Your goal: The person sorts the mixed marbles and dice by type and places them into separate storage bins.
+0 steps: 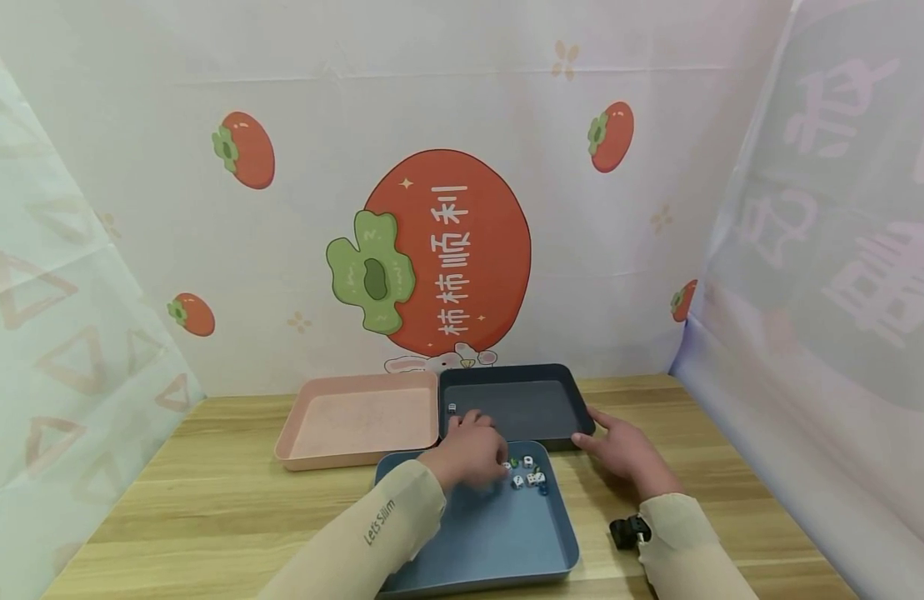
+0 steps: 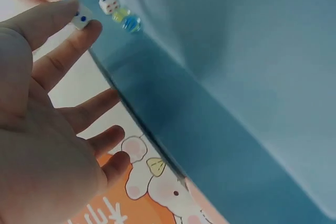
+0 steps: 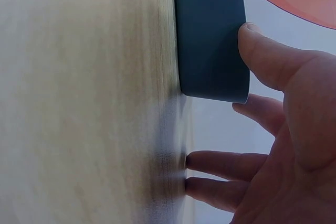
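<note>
My left hand [image 1: 469,452] is over the upper part of the blue tray [image 1: 506,546]. In the left wrist view its thumb and index finger pinch a white die [image 2: 82,18] with blue dots, the other fingers spread apart. Close by in that tray are several white dice [image 1: 535,478] and small coloured beads, among them a clear blue bead [image 2: 132,23]. My right hand [image 1: 619,446] touches the near right corner of the dark tray [image 1: 506,442]. Its thumb rests against the rim while the fingers, fairly straight, spread past the corner.
One small die [image 1: 452,408] lies in the dark tray near its left side. A pink tray [image 1: 357,458] adjoins it on the left. All three trays sit on a wooden table [image 1: 199,500]. Behind is a printed cloth backdrop [image 1: 297,250], with cloth at both sides too.
</note>
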A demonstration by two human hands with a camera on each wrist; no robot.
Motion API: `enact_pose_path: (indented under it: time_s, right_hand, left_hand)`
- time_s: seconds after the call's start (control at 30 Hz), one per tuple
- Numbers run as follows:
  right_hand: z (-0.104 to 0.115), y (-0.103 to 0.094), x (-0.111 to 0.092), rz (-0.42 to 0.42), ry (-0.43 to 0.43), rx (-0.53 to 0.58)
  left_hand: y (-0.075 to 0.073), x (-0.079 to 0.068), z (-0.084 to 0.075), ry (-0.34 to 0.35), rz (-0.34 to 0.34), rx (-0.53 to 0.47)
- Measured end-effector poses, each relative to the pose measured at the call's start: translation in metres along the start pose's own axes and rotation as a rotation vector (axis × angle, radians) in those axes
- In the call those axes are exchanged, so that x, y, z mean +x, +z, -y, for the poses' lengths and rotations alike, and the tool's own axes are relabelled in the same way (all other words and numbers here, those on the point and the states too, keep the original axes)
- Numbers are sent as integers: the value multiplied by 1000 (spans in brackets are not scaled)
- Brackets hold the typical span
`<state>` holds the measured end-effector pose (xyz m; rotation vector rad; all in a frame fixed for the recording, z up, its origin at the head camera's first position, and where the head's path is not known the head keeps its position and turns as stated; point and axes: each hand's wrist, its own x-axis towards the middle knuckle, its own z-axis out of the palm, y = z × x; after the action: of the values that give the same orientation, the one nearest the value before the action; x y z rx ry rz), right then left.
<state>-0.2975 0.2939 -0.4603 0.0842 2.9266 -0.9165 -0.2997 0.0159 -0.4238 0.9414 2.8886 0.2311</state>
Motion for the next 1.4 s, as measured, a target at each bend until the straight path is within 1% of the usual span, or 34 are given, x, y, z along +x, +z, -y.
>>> enact_pose_path:
  time_s: [0.17, 0.3, 0.47, 0.57, 0.7, 0.8, 0.9, 1.03, 1.4]
  right_hand:
    - [-1, 0, -1, -4, -19, -7]
    - [-1, 0, -2, -9, -42, -13]
    - [0, 0, -2, -10, -38, -8]
    - [0, 0, -2, -10, -33, -8]
    - [-1, 1, -1, -10, -28, -9]
    - [-2, 1, 0, -12, -26, -10]
    - [-1, 1, -1, -12, -23, -14]
    - [0, 1, -2, -12, -21, -17]
    - [1, 0, -1, -6, -15, -19]
  left_hand:
    - [-9, -1, 2, -21, -29, -35]
    - [-11, 0, 8, -35, -39, -42]
    - [-13, 3, 16, -68, -56, -49]
    - [-14, 4, 21, -113, -108, -52]
    - [-15, 6, 28, -190, -201, -40]
    - [-16, 8, 33, -240, -243, -47]
    - [-17, 10, 38, -273, -253, -54]
    - [-18, 12, 43, -299, -241, -39]
    - [-15, 21, 53, -323, -231, -5]
